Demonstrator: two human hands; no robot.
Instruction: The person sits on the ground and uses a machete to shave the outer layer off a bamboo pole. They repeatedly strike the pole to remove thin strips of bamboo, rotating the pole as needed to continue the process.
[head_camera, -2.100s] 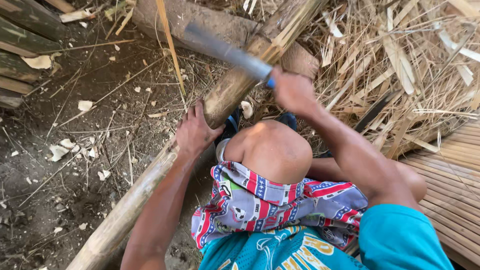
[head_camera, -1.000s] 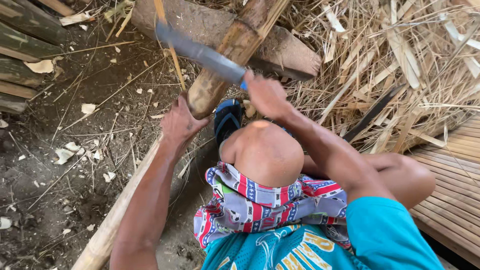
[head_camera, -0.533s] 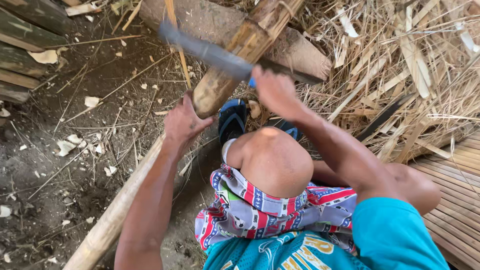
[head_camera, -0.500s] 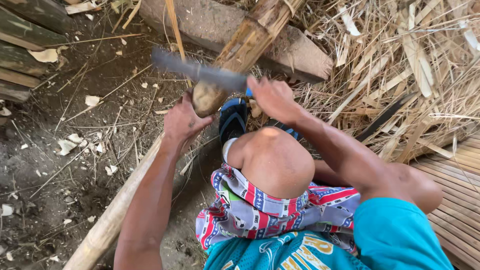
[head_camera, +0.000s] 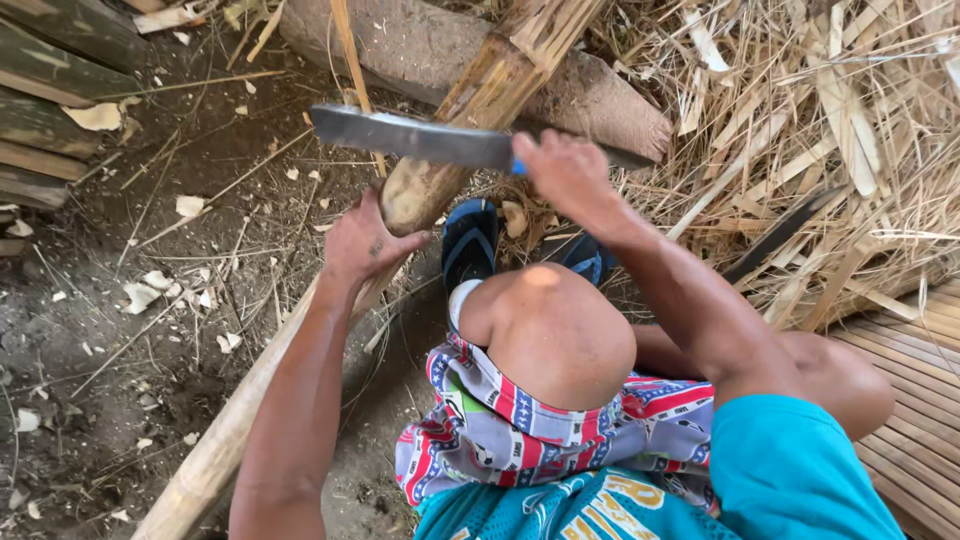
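While the left hand (head_camera: 362, 243) wraps around the bamboo pole (head_camera: 250, 400) just below its thick cut section, the right hand (head_camera: 566, 175) holds a broad-bladed knife (head_camera: 415, 137) raised level above the pole, blade pointing toward the person's left. The left grip is closed on the pole, fingers curled over its upper side, apparently to steady it and stop it rolling. The right grip is pressed tight around the knife's handle, of which only a sliver of blue shows at the fist.

The pole runs diagonally from the lower left of the dirt floor (head_camera: 120, 330) up toward the upper middle, where its far end is split into strips and leans on a large log (head_camera: 420, 45); the log seems to serve as a prop that lifts the working end. The blade hangs across the pole just beyond the left hand, near but clear of the fingers, and does not appear to touch the bamboo.

The person sits with a bare knee (head_camera: 560, 330) raised, feet in blue sandals (head_camera: 470, 240) beside the pole. Pale chips (head_camera: 190, 205) are scattered on the floor to the left, and dry bamboo strips (head_camera: 830, 110) are piled to the right.
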